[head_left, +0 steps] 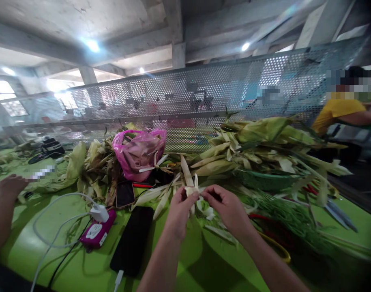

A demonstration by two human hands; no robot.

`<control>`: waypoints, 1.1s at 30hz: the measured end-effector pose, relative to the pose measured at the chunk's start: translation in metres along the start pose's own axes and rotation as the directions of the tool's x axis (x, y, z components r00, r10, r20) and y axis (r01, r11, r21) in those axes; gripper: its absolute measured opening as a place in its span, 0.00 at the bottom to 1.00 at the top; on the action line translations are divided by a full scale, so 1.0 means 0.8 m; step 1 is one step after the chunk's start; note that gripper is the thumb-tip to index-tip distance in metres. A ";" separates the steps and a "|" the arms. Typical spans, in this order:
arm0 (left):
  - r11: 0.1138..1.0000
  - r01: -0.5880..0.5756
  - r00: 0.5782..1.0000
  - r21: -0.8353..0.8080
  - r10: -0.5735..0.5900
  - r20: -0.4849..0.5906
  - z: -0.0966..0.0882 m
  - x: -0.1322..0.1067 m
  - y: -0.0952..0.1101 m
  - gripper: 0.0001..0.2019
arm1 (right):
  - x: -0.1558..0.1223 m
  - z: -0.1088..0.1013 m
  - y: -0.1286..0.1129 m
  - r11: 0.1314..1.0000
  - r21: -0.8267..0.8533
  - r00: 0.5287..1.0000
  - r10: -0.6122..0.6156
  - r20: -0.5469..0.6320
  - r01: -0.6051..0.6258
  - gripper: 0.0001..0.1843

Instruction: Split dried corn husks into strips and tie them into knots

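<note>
My left hand (181,209) is closed, thumb and fingers pinching a pale corn husk (190,190) above the green table. Close on its right, my right hand (221,202) has its fingertips pinched together at the husk's edge. What exactly lies between those right fingertips is too small to make out. Beneath and between the hands lie pale husk scraps (208,213). A long husk strip (187,169) points away from me just beyond my left fingers.
A black phone (133,239) and a purple power strip (98,231) with cables lie left. Behind are a pink bag (139,154) and a husk heap (258,142) over a green basket (264,180). Green string (285,215) and scissors (340,215) lie right. Another person's hand (9,188) is far left.
</note>
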State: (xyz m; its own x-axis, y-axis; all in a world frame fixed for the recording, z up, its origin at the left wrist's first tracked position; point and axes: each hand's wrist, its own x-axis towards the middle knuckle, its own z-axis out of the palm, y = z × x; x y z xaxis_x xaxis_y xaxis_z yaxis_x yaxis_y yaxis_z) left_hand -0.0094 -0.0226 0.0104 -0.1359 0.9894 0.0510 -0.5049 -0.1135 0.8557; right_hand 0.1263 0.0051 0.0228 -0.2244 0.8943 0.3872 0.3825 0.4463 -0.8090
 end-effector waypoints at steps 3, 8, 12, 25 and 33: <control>0.999 0.026 0.999 -0.037 -0.026 0.021 -0.002 0.002 -0.003 0.13 | 0.000 -0.002 0.001 1.000 -0.015 1.000 -0.011 -0.015 0.010 0.12; 0.999 -0.018 0.999 -0.047 0.016 -0.033 -0.004 0.006 -0.006 0.14 | 0.001 0.001 0.009 0.999 -0.051 1.000 -0.020 -0.002 0.020 0.12; 0.999 -0.033 0.999 -0.009 0.033 -0.015 -0.004 0.006 -0.002 0.16 | 0.002 -0.001 0.013 0.999 -0.036 1.000 0.004 0.009 -0.004 0.12; 0.857 -0.253 0.956 0.449 0.151 0.250 0.003 0.000 -0.003 0.04 | 0.004 -0.030 -0.004 0.975 -0.145 0.984 -0.175 -0.036 0.168 0.06; 0.782 -0.318 0.927 0.537 0.136 0.351 0.005 -0.003 -0.007 0.06 | 0.004 -0.029 -0.004 0.989 0.136 0.998 -0.056 0.022 0.053 0.05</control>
State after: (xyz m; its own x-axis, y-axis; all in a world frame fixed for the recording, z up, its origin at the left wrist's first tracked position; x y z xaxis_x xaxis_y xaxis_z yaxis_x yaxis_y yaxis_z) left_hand -0.0030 -0.0243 0.0075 0.1041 0.9330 0.3445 0.1061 -0.3548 0.9289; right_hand 0.1451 0.0073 0.0367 -0.2649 0.8667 0.4226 0.2450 0.4844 -0.8399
